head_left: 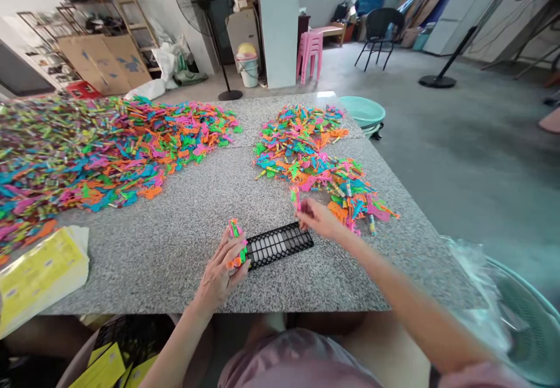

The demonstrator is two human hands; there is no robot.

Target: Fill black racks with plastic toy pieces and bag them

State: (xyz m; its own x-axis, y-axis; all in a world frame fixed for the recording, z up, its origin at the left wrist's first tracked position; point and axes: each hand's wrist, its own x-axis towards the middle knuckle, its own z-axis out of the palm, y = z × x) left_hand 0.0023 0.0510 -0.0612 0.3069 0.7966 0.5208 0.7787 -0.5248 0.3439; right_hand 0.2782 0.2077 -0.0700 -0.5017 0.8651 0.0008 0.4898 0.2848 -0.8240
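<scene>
A narrow black lattice tray (280,244) lies slightly slanted on the speckled stone table. My left hand (217,268) is curled around the tray's left end. Its fingers press on a row of small coloured plastic toys (239,248), green, pink and orange, standing there. Over the tray's right end is my right hand (318,217), pinching a small pink and green plastic toy (296,197) between thumb and fingers. Just beyond that hand spreads a loose pile of similar toys (306,143), several with patterned tubes. Exact toy shapes are too small to make out.
A larger toy heap (144,149) covers the table's far left. A stack of yellow printed cards (44,268) lies at the left front. Below the edge, a bin holds black trays and yellow cards (105,367). Teal basins (362,109) stand on the right.
</scene>
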